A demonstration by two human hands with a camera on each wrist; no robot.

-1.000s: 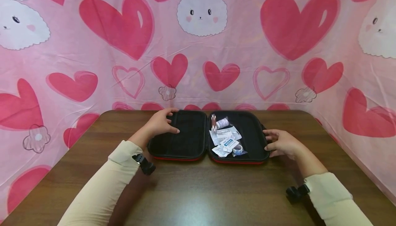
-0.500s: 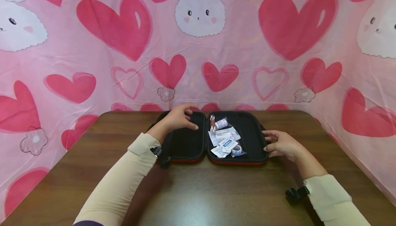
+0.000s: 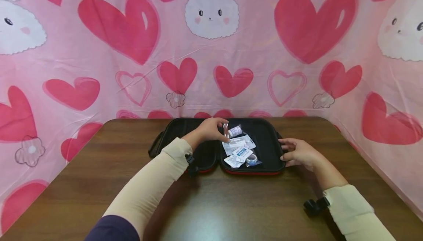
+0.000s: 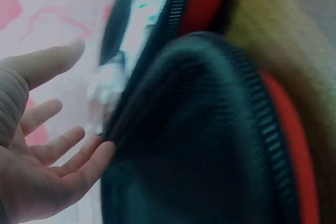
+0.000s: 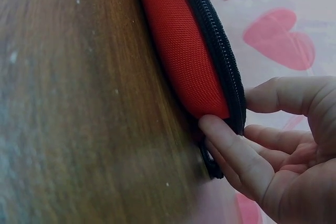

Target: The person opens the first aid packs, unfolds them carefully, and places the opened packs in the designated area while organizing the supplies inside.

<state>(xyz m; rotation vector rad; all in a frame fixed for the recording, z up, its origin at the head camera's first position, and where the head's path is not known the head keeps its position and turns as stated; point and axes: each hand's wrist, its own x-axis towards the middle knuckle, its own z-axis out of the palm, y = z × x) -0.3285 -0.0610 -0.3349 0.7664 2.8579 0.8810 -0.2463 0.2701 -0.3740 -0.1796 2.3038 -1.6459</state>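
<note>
An unfolded zip case (image 3: 264, 143), black inside and red outside, lies on the table. My left hand (image 3: 211, 129) reaches over its hinge with thumb and fingers spread either side of a shiny copper-coloured tube-like item (image 3: 226, 130). In the left wrist view the left hand (image 4: 58, 166) shows thumb and fingers apart, nothing between them. My right hand (image 3: 300, 153) grips the case's right edge; the right wrist view shows its thumb and fingers on either side of the zip rim (image 5: 236, 93). Beside the tube item, the right half holds a white roll (image 3: 235, 131) in clear wrap.
White packets (image 3: 242, 153) and a small wrapped ring-shaped roll (image 3: 252, 159) lie in the case's right half. The brown wooden table (image 3: 211, 204) extends toward me. Behind it hangs a pink cloth (image 3: 264, 43) with hearts and rabbits.
My left hand has moved right, from the left half's outer side across to the copper-coloured item by the hinge. The right hand stays at the case's right edge.
</note>
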